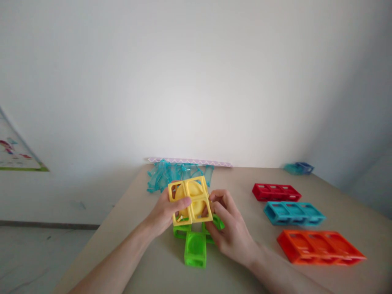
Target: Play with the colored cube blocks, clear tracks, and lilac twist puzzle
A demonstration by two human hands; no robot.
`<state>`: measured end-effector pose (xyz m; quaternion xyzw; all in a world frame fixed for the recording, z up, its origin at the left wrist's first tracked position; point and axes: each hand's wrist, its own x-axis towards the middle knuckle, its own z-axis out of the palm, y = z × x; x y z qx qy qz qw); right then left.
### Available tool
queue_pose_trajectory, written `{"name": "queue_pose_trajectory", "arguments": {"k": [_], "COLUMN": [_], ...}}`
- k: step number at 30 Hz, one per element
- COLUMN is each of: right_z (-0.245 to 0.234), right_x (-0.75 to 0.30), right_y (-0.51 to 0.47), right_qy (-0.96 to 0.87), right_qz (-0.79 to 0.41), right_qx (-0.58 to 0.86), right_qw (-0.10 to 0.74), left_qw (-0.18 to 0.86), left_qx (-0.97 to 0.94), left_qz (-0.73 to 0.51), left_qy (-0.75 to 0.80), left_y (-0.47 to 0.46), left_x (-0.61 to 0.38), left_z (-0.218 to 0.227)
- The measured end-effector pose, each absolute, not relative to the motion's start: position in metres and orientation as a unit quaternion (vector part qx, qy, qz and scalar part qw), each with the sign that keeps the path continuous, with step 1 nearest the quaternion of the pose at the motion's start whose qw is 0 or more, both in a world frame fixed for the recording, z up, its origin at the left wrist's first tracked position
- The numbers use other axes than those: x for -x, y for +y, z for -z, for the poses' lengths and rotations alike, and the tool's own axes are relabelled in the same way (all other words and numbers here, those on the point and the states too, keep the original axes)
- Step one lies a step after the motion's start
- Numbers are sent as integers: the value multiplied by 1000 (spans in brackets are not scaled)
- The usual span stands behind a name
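A yellow block (192, 195) made of four open square cells is lifted above the table, tilted toward me. My left hand (163, 214) grips its left side, thumb over the front. On its right edge my right hand (229, 228) pinches it with the fingertips. Directly beneath lie green translucent blocks (195, 249) on the beige table (245, 277), partly hidden by both hands.
To the right lie a red three-cell bar (276, 192), a teal one (293, 213) and an orange one (320, 246). A pile of clear teal pieces (167, 174) sits behind the yellow block. Small blue pieces (298, 168) rest at the far right corner. The wall is close behind.
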<state>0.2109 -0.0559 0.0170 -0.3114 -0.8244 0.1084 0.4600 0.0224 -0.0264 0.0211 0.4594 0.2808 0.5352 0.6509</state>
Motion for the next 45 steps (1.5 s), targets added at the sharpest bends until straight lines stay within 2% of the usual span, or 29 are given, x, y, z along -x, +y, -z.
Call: {"name": "queue_pose_trajectory", "arguments": {"k": [6,12,19,34,45], "right_z": [-19,-13,-9,-14,-16], "right_x": [-215,-218,-217,-220,-225], "right_y": [-58,-55,-50,-48,-49], "right_qy": [-798,-849,-763,-769,-798], "right_qz": [-106,-93,-121,-134,-80], "right_qx": [326,306,359,356,308], "right_qw": [496,421,523,515,512], "left_qw": [672,682,699,631,602], "left_qx": [-443,-506,-514,-565,-590], "left_qz": [-523,-473,-470,-496,-495], "left_qy": [281,234,161,191,211], "left_y": [-30,-31,-35,-35,-37], "left_x": [-18,-13,-13,-14,-12], "left_z": [-23,-20,-23,-22,-25]}}
